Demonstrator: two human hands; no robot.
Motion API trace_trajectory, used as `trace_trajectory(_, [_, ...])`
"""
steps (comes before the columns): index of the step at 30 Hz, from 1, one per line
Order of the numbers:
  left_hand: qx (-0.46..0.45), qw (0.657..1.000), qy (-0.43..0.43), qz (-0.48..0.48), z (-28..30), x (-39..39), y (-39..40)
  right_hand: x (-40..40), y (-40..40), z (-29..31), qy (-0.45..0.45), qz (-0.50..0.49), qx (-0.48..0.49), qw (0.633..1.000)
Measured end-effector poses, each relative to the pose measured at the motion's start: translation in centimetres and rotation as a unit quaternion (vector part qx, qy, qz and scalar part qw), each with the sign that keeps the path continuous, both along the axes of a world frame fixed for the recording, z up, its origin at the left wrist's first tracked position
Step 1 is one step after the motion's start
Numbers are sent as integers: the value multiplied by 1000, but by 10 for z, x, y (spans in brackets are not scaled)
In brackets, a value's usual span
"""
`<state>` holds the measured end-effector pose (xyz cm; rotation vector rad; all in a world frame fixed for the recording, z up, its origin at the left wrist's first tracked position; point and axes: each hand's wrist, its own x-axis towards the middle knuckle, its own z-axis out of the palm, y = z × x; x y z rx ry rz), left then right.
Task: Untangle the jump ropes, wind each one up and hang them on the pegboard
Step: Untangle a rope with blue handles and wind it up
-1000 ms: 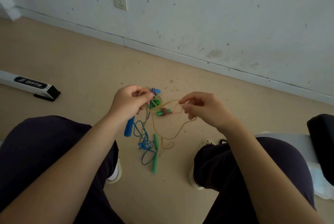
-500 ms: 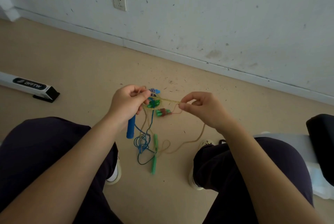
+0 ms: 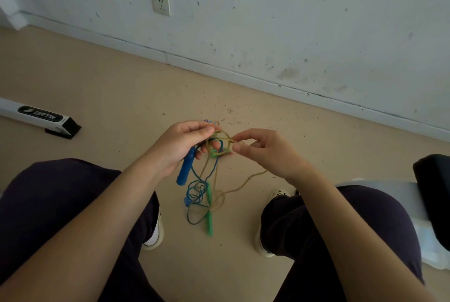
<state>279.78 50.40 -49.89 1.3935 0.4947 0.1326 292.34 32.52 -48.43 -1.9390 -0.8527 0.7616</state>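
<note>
Three ropes, tangled in one cluster held in the air between the knees, above the floor (image 3: 121, 87): one blue rope (image 3: 196, 193), thin smooth cord in small loops; one tan rope (image 3: 246, 181), coarser and twine-like, with one strand running off to the right under the right wrist; one green rope (image 3: 215, 154), seen only as a short bright stretch inside the knot. Handles counted: one blue handle (image 3: 185, 169), a smooth rounded plastic cylinder hanging down at a slant; two green handles (image 3: 209, 214), slim plastic sticks hanging end to end below the loops; others, if any, are hidden in the knot. Two hands, both bare. Left hand (image 3: 179, 147): fingers curled round the top of the blue handle, thumb and forefinger pinching the tan rope at the knot's upper edge. Right hand (image 3: 265, 150): thumb and forefinger pinching a tan loop at the knot's right side, other fingers loosely curled. Two knees in dark cloth, one to each side. Two shoes, pale, partly hidden. One white bar (image 3: 36, 116), long and box-shaped, black end cap, lying on the floor at left. One socket (image 3: 161, 4), white, square, on the scuffed wall (image 3: 292, 21). Floor is beige, matt, flecked with small dark debris.
</note>
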Motion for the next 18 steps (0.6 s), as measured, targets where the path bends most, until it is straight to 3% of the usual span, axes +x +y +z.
trace_trajectory(6, [-33,997,-17,-68,5,-3,-5,-6,3,1,30,26,53,998])
trace_trajectory(12, [-25,999,19,14,2,1,-1,-3,0,8,25,-25,103,994])
trace_trajectory(14, [10,999,31,25,-1,1,2,-1,-2,9,16,-40,79,996])
trace_trajectory(18, [177,982,61,14,-6,1,4,0,-3,8,-8,-32,15,999])
